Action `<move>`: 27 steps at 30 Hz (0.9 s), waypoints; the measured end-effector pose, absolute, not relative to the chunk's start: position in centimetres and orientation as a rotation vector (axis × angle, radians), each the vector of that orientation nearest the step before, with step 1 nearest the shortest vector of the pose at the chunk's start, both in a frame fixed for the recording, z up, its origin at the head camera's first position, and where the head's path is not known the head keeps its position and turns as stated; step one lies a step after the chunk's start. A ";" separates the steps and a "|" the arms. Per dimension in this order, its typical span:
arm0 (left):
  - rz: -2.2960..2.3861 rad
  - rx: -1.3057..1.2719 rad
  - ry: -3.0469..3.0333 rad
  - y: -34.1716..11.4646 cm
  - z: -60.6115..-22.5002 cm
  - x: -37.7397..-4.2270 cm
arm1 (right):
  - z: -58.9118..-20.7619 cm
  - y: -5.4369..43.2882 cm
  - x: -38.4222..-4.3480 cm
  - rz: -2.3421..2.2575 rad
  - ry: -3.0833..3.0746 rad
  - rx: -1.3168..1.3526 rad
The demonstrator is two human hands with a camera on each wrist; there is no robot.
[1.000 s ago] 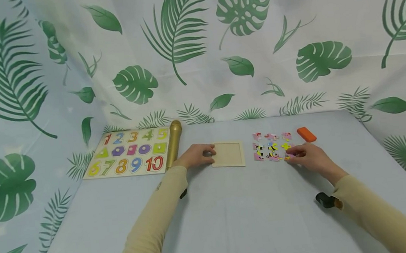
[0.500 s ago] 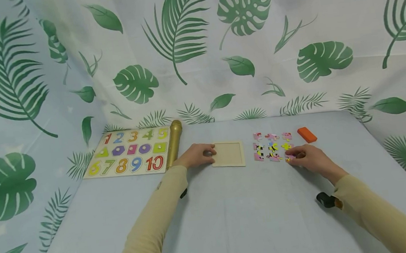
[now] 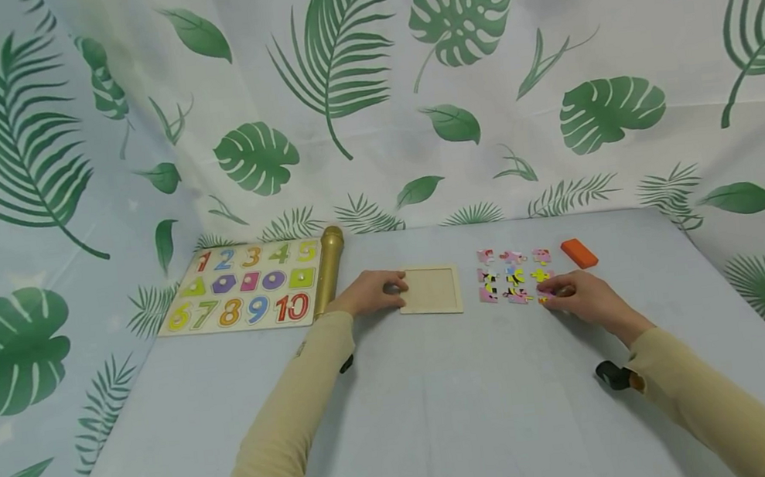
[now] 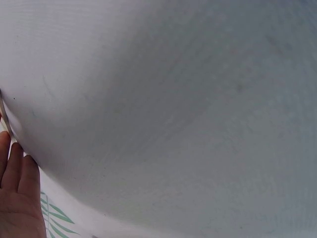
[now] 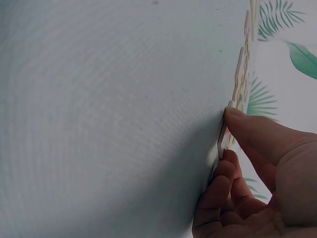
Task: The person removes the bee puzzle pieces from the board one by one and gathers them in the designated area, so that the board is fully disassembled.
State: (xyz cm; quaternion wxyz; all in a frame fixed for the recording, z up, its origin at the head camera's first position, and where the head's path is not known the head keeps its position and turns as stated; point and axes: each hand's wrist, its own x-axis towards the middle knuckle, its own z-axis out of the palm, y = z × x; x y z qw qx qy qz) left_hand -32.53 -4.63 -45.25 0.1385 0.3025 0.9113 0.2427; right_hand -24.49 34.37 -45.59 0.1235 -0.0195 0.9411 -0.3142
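Note:
In the head view, my left hand [image 3: 373, 292] touches the left edge of a square wooden puzzle tray [image 3: 430, 290] with its fingertips. The left wrist view shows the fingers of that hand [image 4: 21, 193] fairly straight beside a thin edge. To the right of the tray lie several pink and yellow jigsaw pieces [image 3: 515, 277] with bee pictures, set apart in rows. My right hand [image 3: 585, 296] pinches the lower right jigsaw piece [image 3: 545, 297] between thumb and fingers. In the right wrist view, this piece [image 5: 224, 136] stays low at the table surface, partly covered by the hand.
An orange block [image 3: 578, 254] lies behind the right hand. At the left, a number puzzle board [image 3: 237, 290] rests beside a gold microphone-like cylinder [image 3: 330, 271], close to the left hand. A leaf-printed cloth [image 3: 375, 169] rises behind the pale table [image 3: 428, 405].
The right fingers have shifted slightly at the lower right jigsaw piece, and more of the piece shows than one second ago. The left hand and tray stay in place.

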 end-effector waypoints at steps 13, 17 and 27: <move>0.696 0.873 2.640 -4.5 -45.1 -32.3 | -45.7 34.4 -24.4 -0.896 2.778 -0.064; 0.693 0.875 2.634 -4.5 -45.1 -32.4 | -45.7 34.5 -24.4 -0.894 2.788 -0.076; 0.687 0.882 2.644 -4.5 -45.2 -32.4 | -45.7 34.3 -24.2 -0.907 2.781 -0.078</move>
